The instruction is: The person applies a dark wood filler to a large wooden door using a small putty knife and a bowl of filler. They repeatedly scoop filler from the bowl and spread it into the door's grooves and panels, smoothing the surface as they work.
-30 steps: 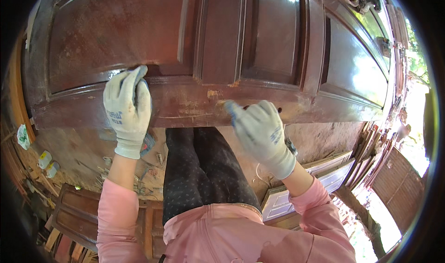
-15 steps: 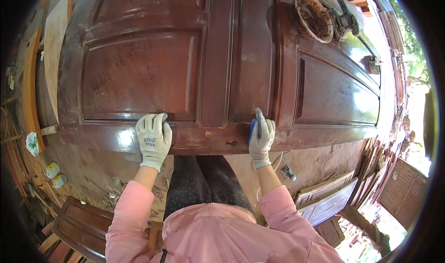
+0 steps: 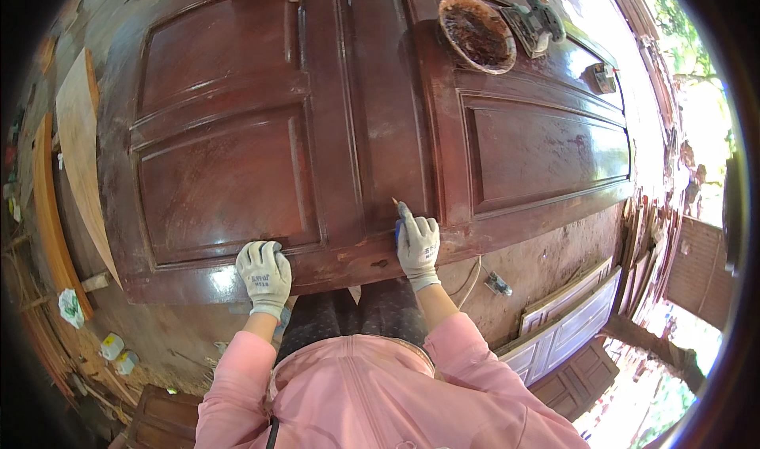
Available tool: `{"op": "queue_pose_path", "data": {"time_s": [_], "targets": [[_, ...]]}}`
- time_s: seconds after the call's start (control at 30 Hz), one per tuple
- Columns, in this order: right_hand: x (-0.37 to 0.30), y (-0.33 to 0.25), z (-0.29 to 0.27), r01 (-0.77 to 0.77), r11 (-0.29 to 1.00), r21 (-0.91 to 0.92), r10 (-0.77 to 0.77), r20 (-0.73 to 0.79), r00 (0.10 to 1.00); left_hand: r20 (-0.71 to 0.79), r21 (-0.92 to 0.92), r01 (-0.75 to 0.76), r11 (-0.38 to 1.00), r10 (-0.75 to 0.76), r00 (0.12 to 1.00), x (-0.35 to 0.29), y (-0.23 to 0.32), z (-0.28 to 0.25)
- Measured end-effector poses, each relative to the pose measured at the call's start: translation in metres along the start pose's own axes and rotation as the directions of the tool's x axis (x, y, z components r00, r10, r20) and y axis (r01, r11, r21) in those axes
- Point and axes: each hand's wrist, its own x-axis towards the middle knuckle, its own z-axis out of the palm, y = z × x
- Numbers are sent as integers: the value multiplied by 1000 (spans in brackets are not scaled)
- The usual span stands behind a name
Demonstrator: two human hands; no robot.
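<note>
Head camera: a dark reddish-brown panelled door (image 3: 388, 125) lies flat before the person, its near edge just above the legs. Below it, to the right, is a white panelled piece (image 3: 566, 330). On the door's far right part sit a round bowl (image 3: 459, 51) of brown matter and, just beside it, a green-and-black power tool (image 3: 537, 18). The gloved left hand (image 3: 265, 277) lies palm down over the near rail, fingers bent — I cannot tell whether it holds anything. At the same rail, by the narrow centre panel, the gloved right hand (image 3: 418, 247) has curled fingers, its index pointing forward. A slender brown tip (image 3: 394, 201) shows just past that finger — gripped or not, I cannot tell.
</note>
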Motion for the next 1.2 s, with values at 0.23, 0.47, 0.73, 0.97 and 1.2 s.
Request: {"op": "queue_pose_path", "data": {"time_s": [0.23, 0.47, 0.73, 0.97, 1.2], "targets": [[5, 1, -9, 19, 999, 50, -19, -1, 1000, -4, -6, -13, 1000, 13, 1000, 3, 3, 0], [119, 46, -67, -100, 878, 468, 191, -150, 970, -83, -51, 27, 998, -32, 996, 36, -3, 0], [317, 198, -116, -94, 923, 374, 205, -269, 941, -112, -529, 29, 848, -104, 988, 223, 149, 45], [342, 207, -98, -146, 956, 254, 208, -241, 948, 535, -845, 535, 2, 2, 845, 394, 312, 79], [387, 241, -87, -20, 986, -163, 4, -93, 996, 494, -855, 497, -148, 59, 868, 401, 334, 106]]}}
